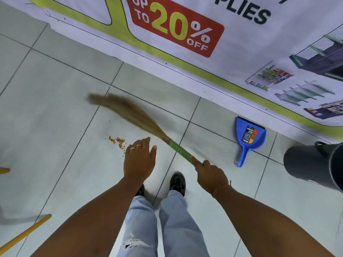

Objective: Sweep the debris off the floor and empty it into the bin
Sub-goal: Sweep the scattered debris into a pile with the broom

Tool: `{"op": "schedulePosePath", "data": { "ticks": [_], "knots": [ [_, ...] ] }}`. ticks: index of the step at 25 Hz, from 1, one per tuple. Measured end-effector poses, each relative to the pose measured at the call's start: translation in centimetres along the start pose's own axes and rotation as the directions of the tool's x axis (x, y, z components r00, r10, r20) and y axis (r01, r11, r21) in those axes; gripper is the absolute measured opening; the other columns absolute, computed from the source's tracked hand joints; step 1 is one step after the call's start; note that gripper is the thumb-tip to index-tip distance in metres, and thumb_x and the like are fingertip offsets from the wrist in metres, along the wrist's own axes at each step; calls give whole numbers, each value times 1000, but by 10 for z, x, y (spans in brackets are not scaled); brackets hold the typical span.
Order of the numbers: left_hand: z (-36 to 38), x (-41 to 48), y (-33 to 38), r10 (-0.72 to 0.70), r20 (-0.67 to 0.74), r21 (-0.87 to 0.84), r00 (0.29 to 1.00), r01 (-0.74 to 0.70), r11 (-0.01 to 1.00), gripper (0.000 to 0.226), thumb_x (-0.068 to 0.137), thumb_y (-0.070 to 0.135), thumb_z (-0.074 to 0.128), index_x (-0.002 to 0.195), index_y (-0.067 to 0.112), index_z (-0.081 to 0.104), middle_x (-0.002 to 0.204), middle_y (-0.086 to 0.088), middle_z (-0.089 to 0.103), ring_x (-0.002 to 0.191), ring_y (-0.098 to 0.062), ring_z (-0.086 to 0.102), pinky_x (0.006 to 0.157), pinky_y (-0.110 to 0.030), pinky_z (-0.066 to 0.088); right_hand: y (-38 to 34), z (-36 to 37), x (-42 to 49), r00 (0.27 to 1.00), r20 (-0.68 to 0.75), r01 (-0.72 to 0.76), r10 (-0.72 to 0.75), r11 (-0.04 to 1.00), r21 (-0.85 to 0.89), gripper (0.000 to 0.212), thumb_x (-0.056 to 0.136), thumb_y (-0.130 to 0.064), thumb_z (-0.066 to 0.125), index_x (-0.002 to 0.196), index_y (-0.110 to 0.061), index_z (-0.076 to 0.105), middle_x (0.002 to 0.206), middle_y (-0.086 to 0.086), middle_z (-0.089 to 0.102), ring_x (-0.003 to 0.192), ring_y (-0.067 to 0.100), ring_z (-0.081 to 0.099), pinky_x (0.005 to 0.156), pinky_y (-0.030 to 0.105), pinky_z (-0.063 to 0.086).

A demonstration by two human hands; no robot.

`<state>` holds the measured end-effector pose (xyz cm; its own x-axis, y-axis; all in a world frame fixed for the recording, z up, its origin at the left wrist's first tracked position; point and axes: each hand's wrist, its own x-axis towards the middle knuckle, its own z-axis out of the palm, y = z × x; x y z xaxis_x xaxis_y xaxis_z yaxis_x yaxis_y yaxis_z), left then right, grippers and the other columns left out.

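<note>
While the right hand point(209, 175) grips the broom point(130, 115), left hand point(140, 160) hovers open; dustpan point(249, 138) and bin point(313, 164) stand aside.

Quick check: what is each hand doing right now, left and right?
Left hand: open, fingers spread, holding nothing.
Right hand: closed around the green-wrapped handle of the grass broom.

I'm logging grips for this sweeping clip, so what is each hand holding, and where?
The right hand grips the straw broom by its green-wrapped handle end. The left hand is open, holding nothing.
</note>
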<state>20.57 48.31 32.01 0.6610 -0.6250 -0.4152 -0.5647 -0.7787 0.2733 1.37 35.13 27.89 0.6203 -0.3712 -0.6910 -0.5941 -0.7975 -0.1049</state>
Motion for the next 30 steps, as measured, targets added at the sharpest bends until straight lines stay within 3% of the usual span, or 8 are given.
{"op": "schedulePosePath", "data": {
  "ticks": [3, 6, 9, 13, 19, 22, 28, 30],
  "knots": [
    [0, -5, -2, 5, -16, -9, 1000, -6, 1000, 41, 96, 30, 46, 129, 4, 51, 123, -18, 65, 119, -32, 57, 104, -45, 44, -7, -12, 18, 995, -31, -98, 100, 994, 50, 53, 100, -20, 31, 150, -28, 17, 112, 15, 55, 90, 35, 63, 70, 39, 49],
    [-1, -13, -11, -16, -7, -12, 1000, 16, 1000, 40, 96, 28, 47, 127, 3, 52, 121, -20, 66, 116, -34, 59, 101, -45, 45, -19, -15, 25, 977, 72, -207, 201, 975, 86, 48, 99, -20, 30, 147, -22, 28, 117, 15, 57, 102, 34, 61, 81, 40, 50],
    [-2, -21, -25, -27, -12, -14, 1000, 27, 1000, 40, 95, 27, 48, 126, 2, 53, 120, -20, 66, 116, -34, 60, 100, -45, 46, -36, -5, 12, 965, 201, -178, 168, 983, 36, 46, 99, -17, 29, 145, -18, 34, 124, 15, 57, 110, 34, 58, 86, 40, 49],
    [-7, -26, -49, -11, -17, -20, 1000, 10, 1000, 41, 96, 27, 48, 127, 1, 53, 122, -20, 65, 118, -34, 58, 102, -45, 45, -69, 5, 0, 959, 252, -147, 130, 988, 48, 45, 99, -16, 31, 143, -18, 34, 123, 14, 57, 110, 32, 58, 84, 37, 48],
    [-25, -32, -95, 129, 12, 30, 992, -130, 991, 40, 96, 27, 48, 126, 1, 55, 121, -20, 65, 115, -35, 60, 101, -45, 45, -118, 1, -25, 970, 177, -167, 165, 986, -1, 43, 100, -19, 31, 143, -19, 33, 123, 14, 56, 108, 34, 59, 87, 42, 48],
    [-46, -46, -124, 226, 32, 90, 974, -228, 970, 42, 97, 30, 43, 128, 2, 52, 122, -21, 64, 116, -34, 59, 102, -44, 44, -151, 9, -69, 975, 76, -210, 207, 977, 40, 46, 98, -17, 33, 144, -23, 30, 115, 15, 57, 98, 34, 62, 80, 41, 50],
    [-68, -86, -169, 326, 66, 108, 943, -332, 937, 43, 97, 31, 39, 131, 6, 49, 128, -16, 61, 122, -29, 55, 106, -41, 40, -265, 35, -112, 939, -55, -308, 340, 900, 307, 53, 99, -14, 30, 150, -26, 18, 111, 17, 57, 94, 36, 62, 76, 44, 50],
    [-67, -103, -183, 334, 71, 102, 940, -340, 935, 44, 98, 32, 38, 132, 8, 47, 130, -14, 60, 123, -28, 54, 106, -40, 40, -299, 47, -114, 913, -24, -360, 406, 835, 417, 51, 101, -19, 30, 150, -28, 17, 115, 16, 56, 98, 36, 60, 81, 43, 50]
  ]
}}
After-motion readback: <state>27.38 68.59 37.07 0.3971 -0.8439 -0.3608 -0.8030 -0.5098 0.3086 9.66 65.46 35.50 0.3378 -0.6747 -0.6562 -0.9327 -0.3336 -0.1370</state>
